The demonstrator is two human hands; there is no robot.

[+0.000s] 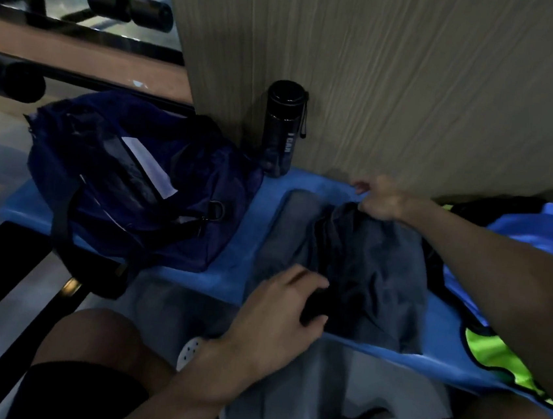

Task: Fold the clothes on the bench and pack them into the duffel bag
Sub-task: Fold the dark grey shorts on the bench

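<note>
Grey garment (367,270) on blue worktop (227,272), both hands engaged.
Left hand (275,308) grips its near edge; right hand (380,199) pinches its far edge.

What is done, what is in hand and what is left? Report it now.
Done: nothing visibly packed; the duffel bag lies on the bench, contents unclear. In hand: the grey garment lies crumpled on the bench, left hand gripping its near edge, right hand pinching its far edge. Left: finishing that fold, then the blue and neon garment heaped at the right, then packing.
</note>
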